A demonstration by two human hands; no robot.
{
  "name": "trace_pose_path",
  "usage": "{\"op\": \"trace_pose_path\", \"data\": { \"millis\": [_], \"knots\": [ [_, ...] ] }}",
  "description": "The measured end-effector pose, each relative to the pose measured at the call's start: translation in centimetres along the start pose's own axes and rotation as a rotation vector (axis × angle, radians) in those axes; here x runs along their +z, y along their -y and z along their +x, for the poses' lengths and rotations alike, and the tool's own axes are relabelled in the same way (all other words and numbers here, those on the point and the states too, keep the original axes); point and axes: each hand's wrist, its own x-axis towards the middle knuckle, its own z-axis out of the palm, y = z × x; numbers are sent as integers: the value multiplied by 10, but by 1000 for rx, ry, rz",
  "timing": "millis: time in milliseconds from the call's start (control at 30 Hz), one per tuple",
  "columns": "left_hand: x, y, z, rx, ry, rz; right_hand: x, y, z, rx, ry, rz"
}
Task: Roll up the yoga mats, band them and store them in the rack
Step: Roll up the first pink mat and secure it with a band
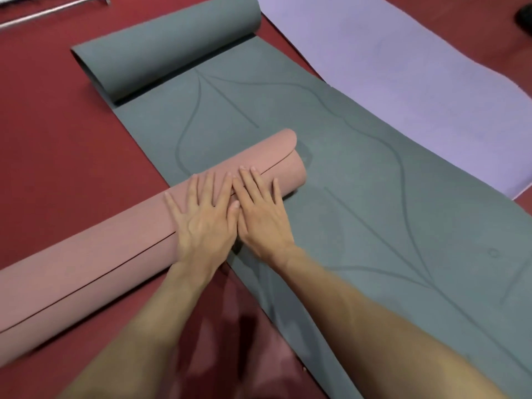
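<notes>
The red floor (57, 139) fills the view and carries everything else. The grey mat (345, 211) lies flat on it, running from the near right to the far left, with thin curved lines drawn on its surface. Its far end (172, 47) is curled over into a loose, thick roll. The pink mat (86, 269) is rolled into a long tube that lies crosswise, the left part on the red floor and the right part resting on top of the grey mat. The outer edge of the pink mat shows as a dark seam along the length of the tube, and at the right end this outer layer stands a little proud of the layers inside. The purple mat (403, 67) lies flat just beside the grey mat on the right, and their long edges touch or slightly overlap. Both bare forearms reach in from the bottom of the view. The left hand (204, 223) presses down on the pink tube with its fingers (201, 188) straight and spread, gripping nothing. The right hand (262, 214) presses flat on the tube right beside it, fingers (247, 182) straight and reaching the seam. The left thumb touches the right hand. Metal bars (54, 8) lie at the far left corner. A small dark object (524, 14) at the far right edge is cut off and cannot be identified.
</notes>
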Motion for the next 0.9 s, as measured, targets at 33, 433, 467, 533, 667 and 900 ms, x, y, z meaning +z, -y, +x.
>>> {"op": "trace_pose_path", "data": {
  "millis": [33, 433, 467, 533, 667, 900],
  "knots": [
    [0, -4, 3, 8, 26, 21, -3, -2, 1, 14, 3, 10],
    [10, -68, 44, 103, 115, 92, -66, -101, -58, 424, 61, 24],
    [12, -68, 46, 110, 107, 93, -73, -111, -66, 456, 50, 14],
    [16, -69, 50, 135, 91, 111, -86, -133, -85, 504, 45, -21],
    [17, -78, 57, 181, 120, 169, -99, -164, -118, 598, 61, -53],
    [13, -77, 55, 288, 110, 214, -83, -140, -107, 549, 127, -11]
  ]
}}
